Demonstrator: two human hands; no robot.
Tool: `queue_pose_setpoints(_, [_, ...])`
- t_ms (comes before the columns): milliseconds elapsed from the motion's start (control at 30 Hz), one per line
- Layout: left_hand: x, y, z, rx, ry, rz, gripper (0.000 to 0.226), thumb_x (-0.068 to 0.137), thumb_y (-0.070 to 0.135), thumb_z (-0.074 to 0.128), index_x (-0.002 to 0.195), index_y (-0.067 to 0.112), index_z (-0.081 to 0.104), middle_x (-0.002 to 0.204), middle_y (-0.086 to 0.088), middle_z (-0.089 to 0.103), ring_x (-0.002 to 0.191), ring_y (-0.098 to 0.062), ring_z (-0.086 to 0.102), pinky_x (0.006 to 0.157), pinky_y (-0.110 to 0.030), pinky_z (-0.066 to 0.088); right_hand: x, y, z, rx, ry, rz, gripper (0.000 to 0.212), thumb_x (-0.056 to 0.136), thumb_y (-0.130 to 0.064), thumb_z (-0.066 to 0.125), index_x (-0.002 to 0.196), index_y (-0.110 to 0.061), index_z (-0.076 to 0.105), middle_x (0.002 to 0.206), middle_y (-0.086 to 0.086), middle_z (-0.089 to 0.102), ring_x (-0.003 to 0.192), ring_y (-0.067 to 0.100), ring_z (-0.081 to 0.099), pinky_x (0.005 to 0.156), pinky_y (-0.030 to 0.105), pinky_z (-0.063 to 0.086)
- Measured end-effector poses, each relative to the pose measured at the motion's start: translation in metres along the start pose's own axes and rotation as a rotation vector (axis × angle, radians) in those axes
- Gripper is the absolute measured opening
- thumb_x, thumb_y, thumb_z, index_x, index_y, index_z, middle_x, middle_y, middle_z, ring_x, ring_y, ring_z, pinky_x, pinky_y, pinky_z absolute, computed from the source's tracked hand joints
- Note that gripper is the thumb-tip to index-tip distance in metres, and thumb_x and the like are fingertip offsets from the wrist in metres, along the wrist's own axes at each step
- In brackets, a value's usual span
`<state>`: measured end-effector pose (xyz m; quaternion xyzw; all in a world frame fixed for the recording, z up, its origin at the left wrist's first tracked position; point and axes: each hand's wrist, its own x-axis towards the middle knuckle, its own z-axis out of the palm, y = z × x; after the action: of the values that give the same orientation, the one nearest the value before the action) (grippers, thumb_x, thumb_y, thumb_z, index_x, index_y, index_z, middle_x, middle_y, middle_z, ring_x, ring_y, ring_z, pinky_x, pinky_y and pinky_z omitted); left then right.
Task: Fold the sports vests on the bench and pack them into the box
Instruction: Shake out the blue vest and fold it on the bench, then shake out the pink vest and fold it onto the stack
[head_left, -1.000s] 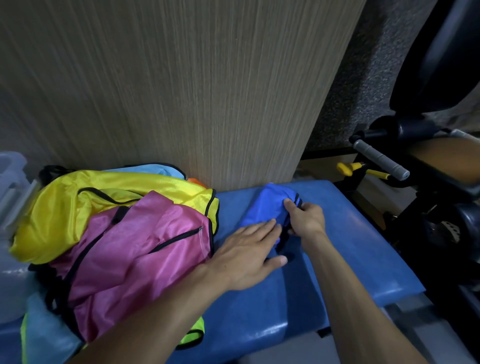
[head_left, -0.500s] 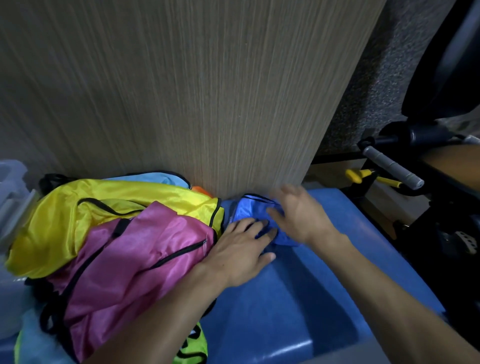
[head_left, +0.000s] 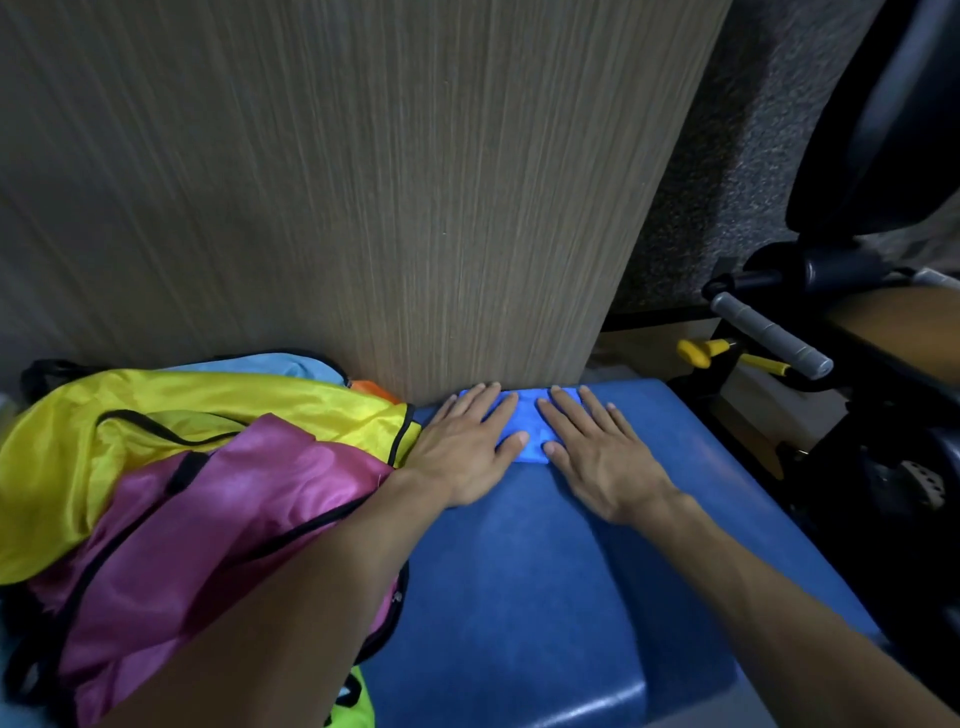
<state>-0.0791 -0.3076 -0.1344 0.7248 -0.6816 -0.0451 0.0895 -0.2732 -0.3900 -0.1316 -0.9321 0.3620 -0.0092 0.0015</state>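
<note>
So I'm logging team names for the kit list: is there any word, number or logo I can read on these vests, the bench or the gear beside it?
None: no text reads on the pink vest, yellow vest, folded blue vest, bench or exercise machine.

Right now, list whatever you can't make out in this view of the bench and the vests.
- Blue vest, head view: mostly covered by the left hand and right hand pressing flat; its folds can't be judged.
- Light-blue vest and orange vest: buried behind the yellow vest; only edges show.
- Green vest: cut off by the bottom edge, under the pink vest.
- The box: not identifiable in this picture.
</note>
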Motion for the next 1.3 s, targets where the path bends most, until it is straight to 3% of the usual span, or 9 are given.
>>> queue_pose_setpoints(233, [0.008,0.005,0.012,0.020,0.152,-0.102,0.068,0.103,0.056,0.010,0.160,0.022,0.026,0.159,0.004,0.031,0.141,-0.021,0.027,0.117,-0.039,0.023,0.029,0.026,-0.004,0.029,-0.026,0.031,0.057,0.109,-0.042,0.016,0.163,-0.031,0.001,0.169,-0.016,-0.005,0.157,0.017,-0.005,0.127,0.042,0.003])
queue_pose_setpoints(367, [-0.005,0.001,0.014,0.048,0.177,-0.180,0.077,0.097,0.057,0.001,0.159,0.021,0.026,0.158,0.003,0.031,0.136,-0.024,0.034,0.112,-0.043,0.032,0.027,0.029,0.001,0.056,0.050,0.008,0.071,0.098,-0.055,-0.002,0.163,-0.029,0.006,0.170,-0.013,-0.001,0.157,0.015,-0.001,0.127,0.040,0.005])
queue_pose_setpoints(600, [-0.004,0.007,0.005,0.071,0.110,-0.179,0.082,0.095,0.057,-0.004,0.159,0.015,0.023,0.161,-0.001,0.029,0.141,-0.027,0.028,0.121,-0.049,0.020,0.023,0.020,0.002,0.053,0.024,0.010,0.086,0.086,-0.064,-0.012,0.163,-0.029,0.002,0.170,-0.013,-0.006,0.157,0.015,-0.009,0.126,0.045,-0.003])
queue_pose_setpoints(733, [-0.020,0.015,-0.027,-0.011,0.122,-0.073,0.062,0.108,0.044,0.018,0.160,0.009,0.020,0.164,-0.004,0.026,0.153,-0.025,0.015,0.125,-0.042,0.015,0.017,-0.007,-0.011,0.033,0.086,0.086,0.091,0.085,-0.060,-0.016,0.163,-0.021,0.008,0.170,-0.008,0.001,0.157,0.019,-0.011,0.124,0.049,-0.007])
queue_pose_setpoints(833, [-0.060,0.015,-0.061,-0.065,0.280,0.035,0.066,0.102,0.042,0.014,0.153,0.008,0.039,0.153,-0.004,0.045,0.146,-0.025,0.031,0.121,-0.039,0.028,0.009,-0.045,-0.022,0.137,0.117,0.085,0.083,0.092,-0.059,-0.008,0.162,-0.019,0.013,0.170,-0.005,0.009,0.157,0.019,-0.007,0.126,0.047,-0.004])
queue_pose_setpoints(900, [-0.091,0.007,-0.080,-0.064,0.401,0.058,0.054,0.102,0.034,0.027,0.141,0.011,0.055,0.137,-0.002,0.058,0.132,-0.025,0.045,0.111,-0.042,0.040,0.000,-0.077,-0.033,0.251,0.101,0.048,0.070,0.102,-0.054,0.004,0.161,-0.018,0.019,0.169,-0.004,0.016,0.157,0.018,-0.002,0.127,0.045,0.000])
queue_pose_setpoints(1100, [-0.190,-0.028,-0.137,0.178,0.586,-0.283,0.025,0.090,0.039,0.062,0.109,0.025,0.069,0.104,0.002,0.065,0.104,-0.028,0.055,0.085,-0.044,0.046,-0.043,-0.171,-0.060,0.654,0.125,-0.144,0.060,0.107,-0.045,0.041,0.158,-0.016,0.031,0.163,0.001,0.033,0.155,0.021,0.019,0.125,0.036,0.015])
queue_pose_setpoints(1200, [-0.232,-0.035,-0.135,0.299,0.436,-0.453,0.045,0.081,0.064,0.063,0.105,0.026,0.067,0.105,0.002,0.063,0.101,-0.028,0.053,0.083,-0.044,0.039,-0.065,-0.207,-0.059,0.777,0.143,-0.155,0.063,0.103,-0.040,0.053,0.158,-0.016,0.033,0.160,0.000,0.039,0.149,0.017,0.031,0.118,0.023,0.023])
queue_pose_setpoints(1300, [-0.259,-0.037,-0.117,0.296,0.383,-0.446,0.033,0.085,0.054,0.069,0.108,0.030,0.067,0.120,0.008,0.062,0.110,-0.024,0.051,0.089,-0.040,0.038,-0.080,-0.228,-0.056,0.765,0.118,-0.213,0.071,0.099,-0.036,0.061,0.159,-0.016,0.028,0.162,-0.003,0.034,0.148,0.014,0.031,0.113,0.015,0.021])
